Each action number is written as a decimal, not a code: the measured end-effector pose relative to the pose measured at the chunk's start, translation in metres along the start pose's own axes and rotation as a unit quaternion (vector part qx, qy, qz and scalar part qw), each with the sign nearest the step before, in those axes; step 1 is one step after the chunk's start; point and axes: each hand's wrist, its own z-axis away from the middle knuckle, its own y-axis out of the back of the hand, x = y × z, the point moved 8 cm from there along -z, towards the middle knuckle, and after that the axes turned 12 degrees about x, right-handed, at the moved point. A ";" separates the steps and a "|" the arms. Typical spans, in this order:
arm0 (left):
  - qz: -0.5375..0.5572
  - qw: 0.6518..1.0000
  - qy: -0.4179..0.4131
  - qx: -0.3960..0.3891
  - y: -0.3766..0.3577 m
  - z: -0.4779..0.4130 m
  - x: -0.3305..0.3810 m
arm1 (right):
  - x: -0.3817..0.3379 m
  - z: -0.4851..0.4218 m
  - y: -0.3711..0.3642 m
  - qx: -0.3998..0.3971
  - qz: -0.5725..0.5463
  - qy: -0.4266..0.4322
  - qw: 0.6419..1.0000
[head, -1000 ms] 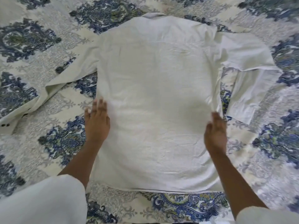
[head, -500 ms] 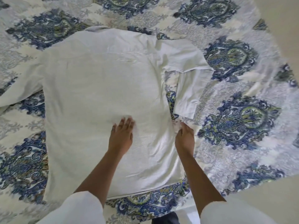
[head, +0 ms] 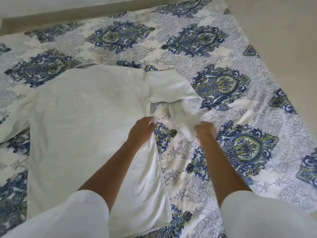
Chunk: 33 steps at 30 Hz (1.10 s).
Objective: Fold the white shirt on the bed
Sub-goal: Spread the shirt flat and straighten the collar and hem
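Note:
The white shirt [head: 82, 131] lies spread flat, back side up, on the patterned bedspread [head: 240, 117], collar away from me. Its right sleeve [head: 180, 114] is bent back toward me. My left hand [head: 140, 130] has its fingers curled at the shirt's right side seam, just under the armpit, and seems to grip the edge. My right hand [head: 205, 130] pinches the loose end of that right sleeve, which is lifted a little and blurred. The left sleeve [head: 13, 115] runs off the left edge of view.
The bedspread has blue and green medallions and ends at a diagonal edge on the right, with pale floor [head: 283, 31] beyond. A beige strip [head: 51, 19] borders the far side. My white sleeves fill the lower corners.
My view swung right. Both hands left the shirt's body and moved up to its right side: the left hand went to the side seam, the right hand took hold of the sleeve end.

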 end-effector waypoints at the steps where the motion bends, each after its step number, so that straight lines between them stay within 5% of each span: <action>1: -0.001 1.000 0.005 0.010 0.004 -0.009 -0.001 | -0.011 -0.011 0.033 0.070 0.004 0.033 0.997; 5: 0.009 0.999 0.046 0.028 0.006 -0.036 -0.010 | -0.059 -0.052 0.136 0.273 -0.040 0.135 0.952; 11: 0.101 0.987 0.082 0.099 0.003 -0.062 -0.012 | -0.066 -0.101 0.199 0.367 -0.201 0.152 0.895; 17: 0.088 0.982 0.051 0.157 0.002 -0.088 -0.008 | 0.055 -0.165 0.133 0.254 -0.144 -0.108 0.950; 24: -0.012 0.989 -0.072 0.127 -0.020 -0.164 0.056 | 0.050 -0.222 0.107 0.104 0.038 -0.137 0.984; 28: -0.085 0.978 -0.177 0.074 -0.050 -0.195 0.123 | 0.040 -0.241 0.113 0.014 0.019 -0.118 0.993; 33: -0.158 0.966 -0.189 0.081 -0.061 -0.235 0.152 | -0.006 -0.284 0.166 0.159 -0.163 0.018 0.974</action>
